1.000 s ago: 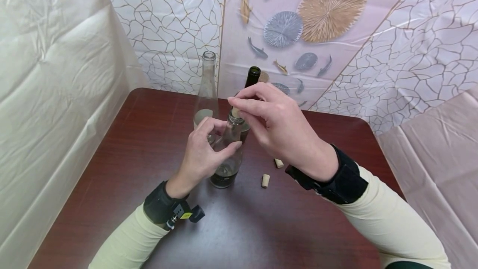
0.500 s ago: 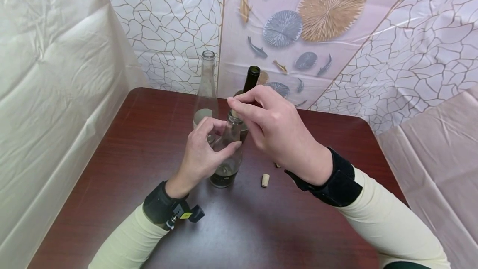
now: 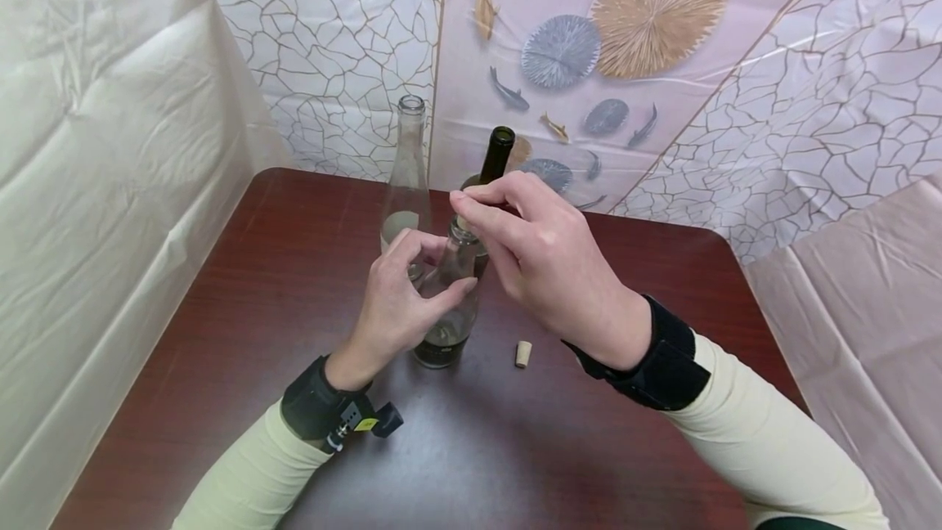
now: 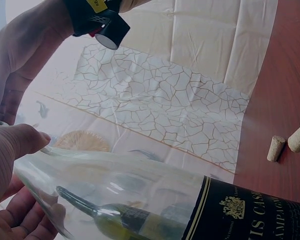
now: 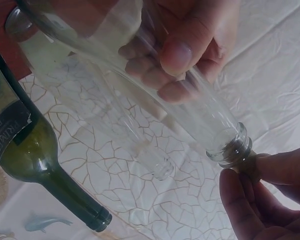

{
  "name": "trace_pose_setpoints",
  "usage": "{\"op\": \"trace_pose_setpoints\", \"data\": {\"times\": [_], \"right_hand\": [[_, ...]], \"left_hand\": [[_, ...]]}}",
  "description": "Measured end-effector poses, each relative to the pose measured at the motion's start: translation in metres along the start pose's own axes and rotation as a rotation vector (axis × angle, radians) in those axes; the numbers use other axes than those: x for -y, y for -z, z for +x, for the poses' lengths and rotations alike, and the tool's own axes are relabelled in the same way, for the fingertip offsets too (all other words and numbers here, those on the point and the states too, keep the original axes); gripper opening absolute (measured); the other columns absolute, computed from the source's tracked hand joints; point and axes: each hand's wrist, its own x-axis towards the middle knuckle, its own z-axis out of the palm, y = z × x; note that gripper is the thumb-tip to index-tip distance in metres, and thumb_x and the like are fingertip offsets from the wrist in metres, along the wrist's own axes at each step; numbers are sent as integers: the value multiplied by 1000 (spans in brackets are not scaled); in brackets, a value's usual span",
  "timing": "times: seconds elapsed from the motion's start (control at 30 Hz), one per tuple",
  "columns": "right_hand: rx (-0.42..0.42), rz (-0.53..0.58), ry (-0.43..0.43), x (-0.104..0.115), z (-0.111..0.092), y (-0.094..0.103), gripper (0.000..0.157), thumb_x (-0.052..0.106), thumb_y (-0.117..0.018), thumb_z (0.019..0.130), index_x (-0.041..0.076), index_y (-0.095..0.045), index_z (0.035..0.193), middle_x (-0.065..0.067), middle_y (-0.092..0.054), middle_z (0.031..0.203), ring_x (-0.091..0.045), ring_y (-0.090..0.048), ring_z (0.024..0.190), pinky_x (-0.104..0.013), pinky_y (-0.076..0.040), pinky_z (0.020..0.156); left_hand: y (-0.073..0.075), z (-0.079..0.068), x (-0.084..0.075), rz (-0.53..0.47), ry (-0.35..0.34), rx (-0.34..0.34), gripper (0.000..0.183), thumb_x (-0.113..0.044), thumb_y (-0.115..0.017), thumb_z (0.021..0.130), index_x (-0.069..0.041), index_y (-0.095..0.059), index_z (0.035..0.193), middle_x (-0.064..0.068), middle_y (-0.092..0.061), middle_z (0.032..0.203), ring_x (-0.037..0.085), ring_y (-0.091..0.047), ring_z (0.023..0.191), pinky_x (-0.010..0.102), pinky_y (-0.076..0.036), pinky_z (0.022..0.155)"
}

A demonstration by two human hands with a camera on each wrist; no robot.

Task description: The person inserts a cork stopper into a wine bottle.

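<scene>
A clear glass bottle [image 3: 447,325] with a dark label [image 4: 245,215] stands on the table in front of me. My left hand [image 3: 393,297] grips its neck, fingers on the far side and thumb on the near side. At the bottle's mouth my right hand [image 3: 540,248] pinches a cork [image 5: 251,166] between thumb and fingers. In the right wrist view, the cork's lower end sits inside the glass rim [image 5: 232,150], and the fingertips cover much of its upper part.
Behind stand another clear bottle [image 3: 409,186] and a dark green bottle [image 3: 498,155]. A loose cork [image 3: 523,354] lies right of the held bottle; the left wrist view shows a second cork [image 4: 276,148] near it. Patterned sheets [image 3: 338,47] hang beyond the brown table [image 3: 294,293].
My right hand has come slightly down and turned over the bottle's mouth, and less of the cork shows. It now hides the farther loose cork. The left hand keeps its grip.
</scene>
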Motion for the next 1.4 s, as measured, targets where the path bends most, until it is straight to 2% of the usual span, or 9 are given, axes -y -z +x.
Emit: {"op": "trace_pose_setpoints", "data": {"times": [0.1,0.3,0.53,0.63,0.8,1.0,1.17,1.27,1.4], "right_hand": [[-16,-5,7,1,0,0,24,0,-68,98,3,-77,121,-15,-71,108,-29,-67,100,-37,-58,81],[-7,-1,8,0,0,0,24,0,-65,100,2,-76,122,-13,-72,110,-27,-67,99,-35,-57,81],[-10,6,2,0,0,2,24,1,-69,98,3,-77,121,-14,-71,110,-28,-67,101,-36,-58,82],[-2,10,1,0,1,4,26,1,-70,97,3,-76,122,-14,-71,110,-28,-67,102,-35,-58,80],[47,20,-23,0,3,8,27,2,-69,98,4,-76,124,-12,-72,113,-23,-69,99,-33,-57,79],[81,38,-35,0,11,18,26,6,-75,94,4,-77,120,-13,-72,114,-24,-71,102,-37,-59,84],[90,50,-64,0,25,31,14,7,-77,94,5,-79,108,-9,-72,106,-22,-70,96,-37,-58,82],[126,61,-79,1,34,36,8,7,-75,95,7,-80,101,-6,-72,100,-20,-68,92,-36,-56,80],[210,70,-89,1,41,37,7,6,-73,96,9,-79,97,-2,-71,95,-17,-67,89,-36,-55,81]], "left_hand": [[0,1,0,6,0,0,39,-15,-90,82,-7,-67,113,6,-65,102,14,-59,88,38,-55,68],[0,0,-1,19,9,1,39,-15,-90,82,-7,-67,113,6,-65,102,15,-60,88,41,-55,68],[0,0,-4,16,12,2,39,-15,-89,82,-7,-67,113,7,-66,102,25,-62,87,25,-50,68],[0,1,-4,14,11,4,39,-15,-90,82,-7,-67,113,7,-66,102,26,-62,87,27,-52,69],[0,0,-5,29,22,12,41,-16,-90,82,-7,-66,114,7,-65,103,19,-62,90,34,-56,70],[0,-2,-5,41,19,13,39,-19,-89,83,-7,-67,113,6,-65,102,21,-62,89,29,-53,71],[1,-2,-6,39,23,12,38,-18,-89,83,-7,-67,112,6,-66,102,20,-63,91,26,-51,73],[1,-2,-7,40,28,6,38,-18,-89,83,-8,-67,112,5,-66,101,18,-63,92,26,-53,73],[-1,-2,-7,38,32,8,37,-19,-89,83,-9,-67,112,4,-65,102,15,-62,92,24,-54,74]]}}
